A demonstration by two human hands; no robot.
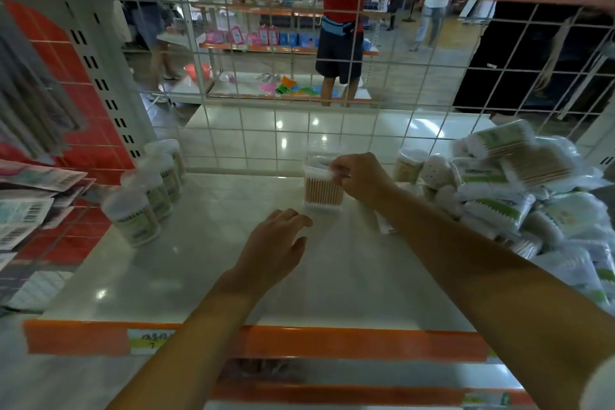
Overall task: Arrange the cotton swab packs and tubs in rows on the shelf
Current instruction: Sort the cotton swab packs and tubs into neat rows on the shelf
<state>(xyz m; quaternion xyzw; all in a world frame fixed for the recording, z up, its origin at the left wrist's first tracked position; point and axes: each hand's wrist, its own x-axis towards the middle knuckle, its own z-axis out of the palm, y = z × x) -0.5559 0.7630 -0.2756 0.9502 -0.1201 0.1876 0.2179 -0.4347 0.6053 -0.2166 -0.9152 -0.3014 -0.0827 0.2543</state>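
Pinching the lid of a square swab tub (pixel 322 188) standing upright on the shelf (pixel 186 263), right hand (pixel 361 178); left hand (pixel 276 245) hovers nearby, fingers relaxed and spread.

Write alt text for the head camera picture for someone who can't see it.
A person's right hand grips the top of a clear square tub of cotton swabs on a white shelf, while the left hand hovers open nearby. Round tubs line the left side; bagged swab packs are heaped at right.
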